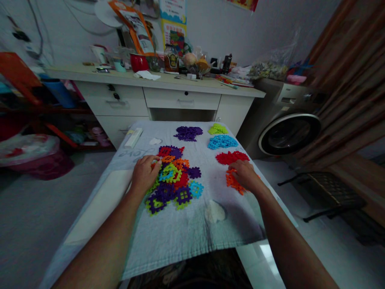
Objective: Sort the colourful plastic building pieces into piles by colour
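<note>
A mixed heap of coloured plastic grid tiles lies in the middle of a small table covered with a pale cloth. My left hand rests on the heap's left edge, fingers curled over a few tiles. My right hand lies on a small pile of orange tiles at the right, fingers bent down onto them. Sorted piles sit beyond: red, blue, light green and purple.
A white crumpled scrap lies on the cloth near me, and a white tube at the far left. Behind stands a cluttered white desk. A washing machine is at the right, a black rack on the floor.
</note>
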